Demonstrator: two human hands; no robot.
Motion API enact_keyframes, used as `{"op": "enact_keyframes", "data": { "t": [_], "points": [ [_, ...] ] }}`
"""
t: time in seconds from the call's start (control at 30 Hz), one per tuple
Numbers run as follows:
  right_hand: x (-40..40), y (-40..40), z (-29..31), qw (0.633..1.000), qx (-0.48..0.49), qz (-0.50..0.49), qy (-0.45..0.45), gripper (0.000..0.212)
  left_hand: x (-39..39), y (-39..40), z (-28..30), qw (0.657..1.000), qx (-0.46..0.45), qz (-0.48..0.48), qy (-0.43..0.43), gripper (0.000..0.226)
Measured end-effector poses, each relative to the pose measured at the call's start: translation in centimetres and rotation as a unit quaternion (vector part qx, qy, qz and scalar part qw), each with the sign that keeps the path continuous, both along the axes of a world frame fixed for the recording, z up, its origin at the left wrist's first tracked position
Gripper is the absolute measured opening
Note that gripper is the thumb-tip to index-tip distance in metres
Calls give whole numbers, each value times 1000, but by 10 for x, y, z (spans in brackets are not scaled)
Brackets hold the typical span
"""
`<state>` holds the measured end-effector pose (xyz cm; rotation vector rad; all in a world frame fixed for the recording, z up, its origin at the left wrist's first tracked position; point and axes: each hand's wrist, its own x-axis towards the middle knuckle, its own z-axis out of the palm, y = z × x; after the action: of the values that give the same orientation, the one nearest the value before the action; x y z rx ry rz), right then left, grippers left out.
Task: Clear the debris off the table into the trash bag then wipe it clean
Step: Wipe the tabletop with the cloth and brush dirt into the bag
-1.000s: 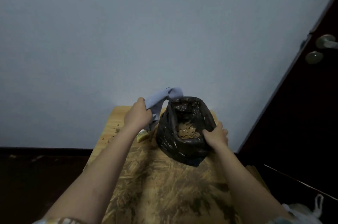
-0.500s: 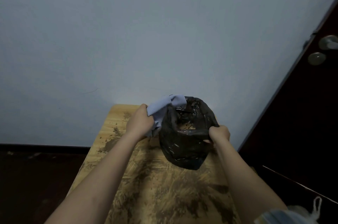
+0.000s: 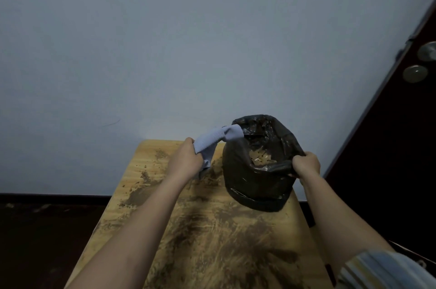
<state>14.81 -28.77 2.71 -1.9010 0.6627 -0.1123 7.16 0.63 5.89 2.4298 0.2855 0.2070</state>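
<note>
The thin black plastic trash bag looks floppy; right hand pinches its rim, left hand squeezes a soft blue cloth beside it.

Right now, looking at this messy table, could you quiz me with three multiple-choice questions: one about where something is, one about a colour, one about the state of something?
1. Where is the trash bag?
A. on the floor
B. on the table's far right part
C. hanging on the door

2. What colour is the cloth?
A. light blue
B. red
C. yellow

3. What state is the table top in?
A. wiped clean
B. covered by a sheet
C. smeared with brown dirt

Answers:
1 B, the bag sits on the wood near the door side.
2 A, the cloth in the left hand is pale blue.
3 C, brown streaks cover the wood, while the right hand has a grip on the bag's rim.
</note>
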Motion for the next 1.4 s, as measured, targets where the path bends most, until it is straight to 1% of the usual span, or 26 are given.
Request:
{"op": "enact_keyframes", "data": {
  "t": [0.13,0.23,0.27,0.3,0.33,0.37,0.4,0.43,0.47,0.53,0.6,0.67,0.7,0.73,0.8,0.87,0.9,0.97,1.03,1.07,1.13,1.17,1.23,1.27,1.3,1.4],
  "points": [
    [2,-3,-29,999,19,-19,19,24,9,0,-11,1000,-3,2,8,7],
    [1,-1,-36,999,22,-12,26,26,15,-1,-18,1000,-2,-1,17,7],
    [1,0,-33,999,12,0,37,27,16,-2,-20,1000,1,-3,19,7],
    [0,1,-30,998,-28,21,56,30,18,-3,-23,1000,6,-6,19,7],
    [-1,2,-26,990,-106,48,79,37,19,-4,-25,1000,10,-10,15,9],
    [-3,3,-23,973,-203,68,86,46,19,-6,-27,1000,14,-15,10,11],
    [-5,6,-19,952,-290,82,62,53,20,-8,-29,999,23,-21,6,14],
    [-9,13,-12,933,-346,102,11,56,21,-10,-29,999,38,-26,3,15],
    [-13,23,-5,918,-372,128,-51,57,21,-11,-29,998,54,-31,2,17],
    [-19,46,9,883,-388,202,-169,54,21,-14,-29,996,71,-45,-1,23],
    [-24,73,19,831,-393,305,-248,48,19,-15,-28,994,84,-70,-7,25],
    [-28,99,22,777,-385,426,-257,46,16,-13,-29,990,103,-95,-18,23],
    [-30,112,20,759,-370,482,-234,49,14,-9,-30,988,111,-108,-27,25],
    [-31,123,17,750,-345,529,-196,54,12,-4,-30,985,112,-125,-38,28],
    [-32,140,11,755,-271,587,-104,63,8,7,-29,977,93,-181,-67,35],
    [-31,156,5,771,-195,603,-54,68,5,24,-30,969,55,-229,-76,35],
    [-31,161,4,777,-165,605,-48,67,5,31,-32,967,37,-241,-71,34],
    [-31,171,-1,784,-119,606,-59,59,7,42,-37,965,20,-254,-58,36],
    [-29,177,-8,798,-108,588,-69,51,12,50,-45,962,13,-268,-44,40],
    [-27,180,-12,809,-123,571,-62,51,15,55,-49,965,-3,-262,-30,44],
    [-22,181,-19,834,-183,517,-65,50,23,64,-54,973,-73,-218,13,51],
    [-19,183,-21,845,-209,486,-82,45,28,70,-57,974,-126,-185,26,52],
    [-9,189,-26,869,-220,426,-125,26,42,80,-65,968,-226,-107,28,46],
    [-5,191,-26,882,-216,395,-139,19,49,84,-71,966,-246,-68,27,43],
    [1,193,-27,896,-207,364,-148,16,57,88,-77,970,-236,-37,31,40],
    [20,203,-28,928,-170,288,-168,16,77,94,-99,989,-130,0,65,34]
  ]
}}
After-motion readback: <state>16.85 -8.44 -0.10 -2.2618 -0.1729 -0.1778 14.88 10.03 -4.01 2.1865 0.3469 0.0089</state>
